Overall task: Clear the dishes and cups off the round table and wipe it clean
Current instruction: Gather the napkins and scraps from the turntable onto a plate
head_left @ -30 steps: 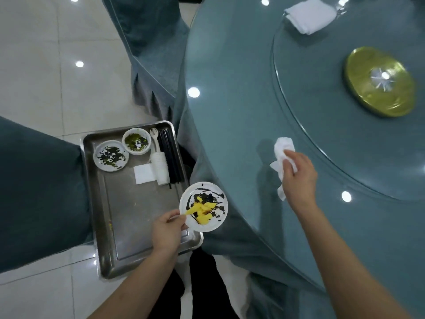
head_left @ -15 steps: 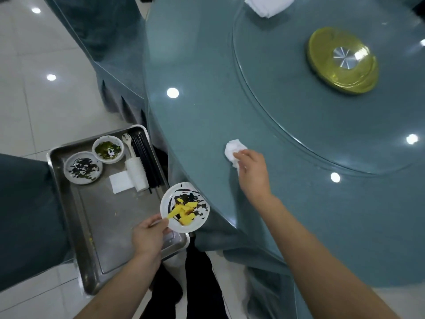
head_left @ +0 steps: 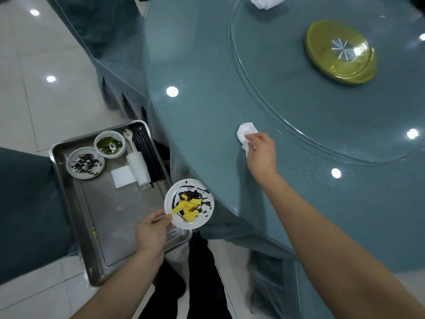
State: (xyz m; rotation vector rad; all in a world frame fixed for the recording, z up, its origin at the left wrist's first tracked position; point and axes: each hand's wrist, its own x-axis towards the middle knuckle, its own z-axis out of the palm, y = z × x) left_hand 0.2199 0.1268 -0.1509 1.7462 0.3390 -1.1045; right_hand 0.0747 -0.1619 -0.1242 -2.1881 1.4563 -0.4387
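Observation:
My left hand (head_left: 152, 231) pinches the rim of a small white plate (head_left: 189, 204) smeared with dark sauce and holding yellow food pieces. The plate hangs just off the edge of the round teal table (head_left: 207, 77), above the near right corner of a steel tray (head_left: 115, 215). On the glass tabletop, my right hand (head_left: 261, 149) grips a crumpled white tissue (head_left: 246, 132) and holds it against the glass. A few pale crumbs (head_left: 218, 173) lie on the glass left of my wrist.
The tray holds a dirty saucer (head_left: 85, 163), a small bowl with green residue (head_left: 109, 144), a white spoon (head_left: 128, 134), black chopsticks (head_left: 148, 155), stacked white cups (head_left: 138, 166) and a folded napkin (head_left: 122, 177). A glass turntable (head_left: 299, 123) with a gold hub (head_left: 340, 51) and a white cloth (head_left: 266, 1) sit farther back. Covered chairs (head_left: 23, 203) flank the tray.
My right hand has brought the tissue down onto the glass and slid it left; in the oldest frame it was held up. The left hand keeps holding the plate over the tray corner.

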